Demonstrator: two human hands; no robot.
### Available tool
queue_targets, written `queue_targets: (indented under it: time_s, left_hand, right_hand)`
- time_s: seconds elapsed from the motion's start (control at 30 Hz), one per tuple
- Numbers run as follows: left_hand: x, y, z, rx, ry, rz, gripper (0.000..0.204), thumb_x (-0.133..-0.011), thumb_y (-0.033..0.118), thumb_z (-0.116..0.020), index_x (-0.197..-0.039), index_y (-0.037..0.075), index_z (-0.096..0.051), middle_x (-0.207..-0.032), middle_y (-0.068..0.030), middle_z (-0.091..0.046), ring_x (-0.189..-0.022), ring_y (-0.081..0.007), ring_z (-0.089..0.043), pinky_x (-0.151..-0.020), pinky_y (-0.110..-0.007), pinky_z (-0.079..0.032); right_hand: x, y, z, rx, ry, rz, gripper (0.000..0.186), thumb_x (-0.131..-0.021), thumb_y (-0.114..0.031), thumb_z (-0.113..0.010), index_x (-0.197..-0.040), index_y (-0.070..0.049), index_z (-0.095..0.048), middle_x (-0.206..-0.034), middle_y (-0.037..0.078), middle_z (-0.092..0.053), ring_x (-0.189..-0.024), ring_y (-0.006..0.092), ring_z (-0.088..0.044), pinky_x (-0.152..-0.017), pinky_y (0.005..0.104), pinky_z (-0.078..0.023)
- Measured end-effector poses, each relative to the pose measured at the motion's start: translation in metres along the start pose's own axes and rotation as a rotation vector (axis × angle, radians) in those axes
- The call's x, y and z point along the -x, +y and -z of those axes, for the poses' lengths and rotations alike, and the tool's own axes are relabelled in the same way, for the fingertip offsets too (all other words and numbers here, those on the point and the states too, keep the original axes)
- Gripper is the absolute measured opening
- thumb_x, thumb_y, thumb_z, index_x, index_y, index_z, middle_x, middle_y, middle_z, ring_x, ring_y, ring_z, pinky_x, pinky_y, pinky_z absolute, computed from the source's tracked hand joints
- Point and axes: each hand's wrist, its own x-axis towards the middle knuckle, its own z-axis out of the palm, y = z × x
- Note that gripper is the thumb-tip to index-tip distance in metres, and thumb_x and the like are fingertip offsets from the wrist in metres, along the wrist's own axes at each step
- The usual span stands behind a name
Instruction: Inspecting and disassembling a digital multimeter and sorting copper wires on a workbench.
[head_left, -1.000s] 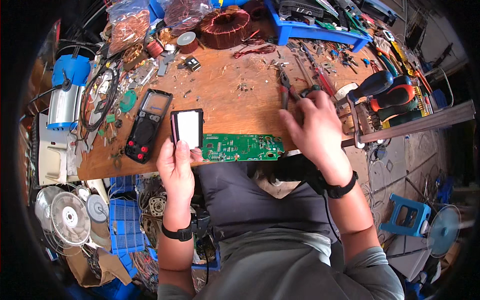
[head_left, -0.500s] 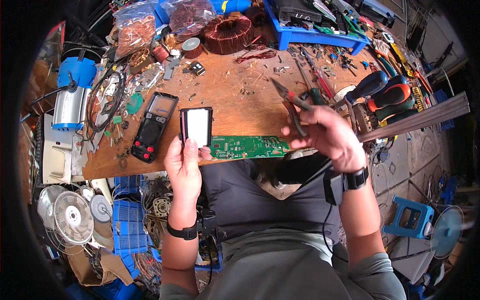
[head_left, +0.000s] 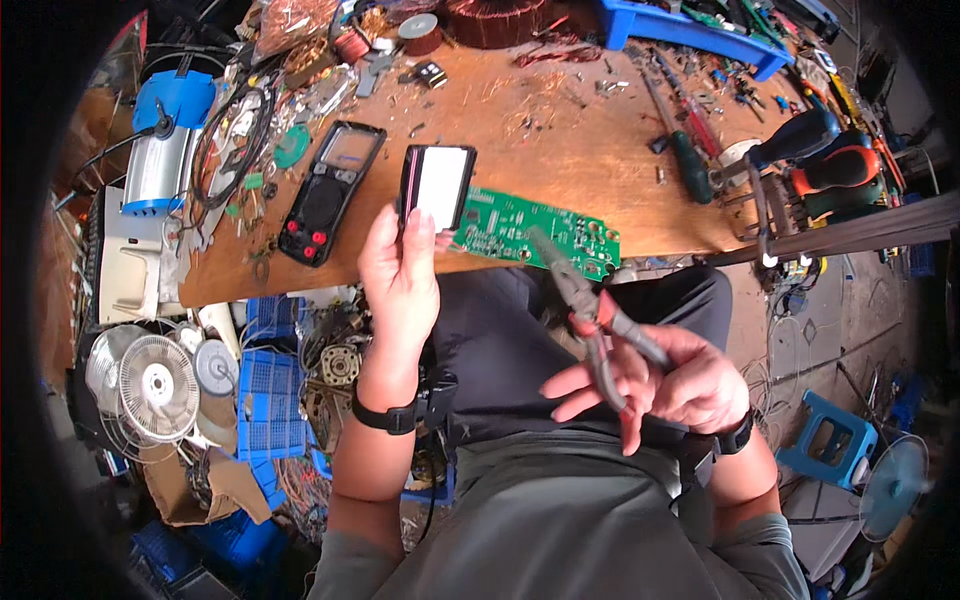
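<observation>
- And back toward you swung your right hand (head_left: pixel 690 385), fingers half-spread, loosely round the long-nose pliers (head_left: pixel 578 293), handles parted.
- That put their nose over the green circuit board (head_left: pixel 505 222), contact unclear, at the bench (head_left: pixel 650 212) edge.
- Your left hand (head_left: pixel 400 275) still pinched the white-faced display panel (head_left: pixel 442 185).

- Screen unit (head_left: pixel 443 188): in left hand (head_left: pixel 400 270); circuit board (head_left: pixel 500 222) extends right from it.
- Casing (head_left: pixel 330 195): on table (head_left: pixel 620 180), left of screen unit.
- Pliers (head_left: pixel 575 290): in right hand (head_left: pixel 690 385), tips overlapping board in view.
- Screwdriver (head_left: pixel 690 165): on table, behind board, rightward.
- Stool (head_left: pixel 828 440): far right, on floor.
</observation>
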Motion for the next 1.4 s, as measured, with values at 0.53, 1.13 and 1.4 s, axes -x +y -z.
queue_targets:
  time_s: [0.53, 1.13, 1.4]
  left_hand:
    - [-0.013, -0.018, -0.003, -0.181, -0.198, -0.079, 0.023, -0.097, 0.018, -0.063, -0.102, -0.004, -0.063, -0.085, -0.0043, -0.057, -0.074, -0.0099, -0.051, -0.067, -0.024, -0.042]
    - [-0.021, -0.032, -0.009, -0.232, -0.273, -0.203, 0.019, -0.092, 0.012, -0.068, -0.1, -0.005, -0.064, -0.082, -0.0075, -0.06, -0.072, -0.0131, -0.06, -0.065, -0.025, -0.049]
    - [-0.021, -0.031, -0.012, -0.288, -0.253, -0.33, 0.02, -0.09, 0.011, -0.07, -0.099, -0.005, -0.062, -0.082, -0.009, -0.061, -0.071, -0.0163, -0.061, -0.064, -0.026, -0.049]
  right_hand:
    - [-0.008, 0.008, 0.018, 0.36, 0.237, -0.135, 0.03, -0.076, 0.0, -0.057, -0.105, 0.008, -0.055, -0.115, 0.034, -0.061, -0.107, 0.0398, -0.065, -0.058, 0.0195, -0.048]
    - [-0.026, 0.019, 0.028, 0.066, 0.077, -0.11, 0.082, -0.073, 0.009, -0.051, -0.151, 0.001, -0.024, -0.137, 0.025, -0.049, -0.123, 0.0354, -0.054, -0.091, 0.0424, -0.054]
    - [-0.033, 0.01, 0.023, 0.17, 0.283, -0.087, 0.079, -0.064, 0.006, -0.049, -0.141, 0.011, -0.033, -0.116, 0.032, -0.059, -0.101, 0.0375, -0.065, -0.057, 0.0285, -0.058]
